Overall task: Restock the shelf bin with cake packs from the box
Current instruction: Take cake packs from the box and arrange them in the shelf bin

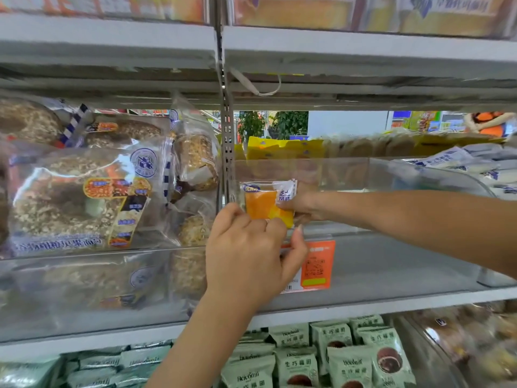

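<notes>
A small clear-wrapped cake pack (265,204) with an orange cake inside is held upright at the left end of the clear plastic shelf bin (391,175). My right hand (300,204) reaches in from the right and grips the pack's right edge. My left hand (249,253) is raised in front of the bin's lower edge, fingers curled, touching the pack's bottom; whether it pinches the wrapper is unclear. The box is out of view.
Large bagged nut breads (84,197) fill the bin to the left of the metal upright (228,152). An orange price tag (317,264) hangs on the bin front. Green snack packs (335,357) sit on the shelf below. Yellow packs (279,148) lie behind the bin.
</notes>
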`<act>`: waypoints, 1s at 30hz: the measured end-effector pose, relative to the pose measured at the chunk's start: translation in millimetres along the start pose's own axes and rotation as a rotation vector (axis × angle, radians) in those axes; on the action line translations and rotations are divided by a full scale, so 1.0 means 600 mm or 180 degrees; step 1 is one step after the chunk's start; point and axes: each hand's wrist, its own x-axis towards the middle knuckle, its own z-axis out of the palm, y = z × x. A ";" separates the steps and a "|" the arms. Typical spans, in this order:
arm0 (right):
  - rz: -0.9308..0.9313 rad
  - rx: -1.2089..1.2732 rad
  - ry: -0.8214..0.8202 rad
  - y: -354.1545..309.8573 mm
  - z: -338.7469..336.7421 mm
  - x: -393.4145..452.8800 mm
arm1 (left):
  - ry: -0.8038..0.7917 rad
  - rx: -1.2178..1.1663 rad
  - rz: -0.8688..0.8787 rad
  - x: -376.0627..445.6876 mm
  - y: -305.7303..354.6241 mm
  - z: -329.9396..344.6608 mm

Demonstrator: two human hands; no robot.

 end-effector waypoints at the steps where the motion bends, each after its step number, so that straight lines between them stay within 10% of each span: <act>1: 0.0001 0.0017 0.0066 -0.002 0.006 0.002 | 0.0006 0.0008 -0.0011 0.000 0.001 0.000; 10: 0.0737 -0.0619 -0.0178 -0.055 -0.028 -0.066 | -0.0092 0.0033 -0.0012 0.003 -0.002 -0.005; 25: -0.2095 -0.0424 0.2419 0.159 0.047 -0.504 | -0.1058 -0.0462 0.0088 -0.107 0.074 -0.162; 30: -0.0784 -0.0230 0.1185 0.370 0.196 -0.544 | -0.2329 -0.0884 0.0005 -0.316 0.184 -0.259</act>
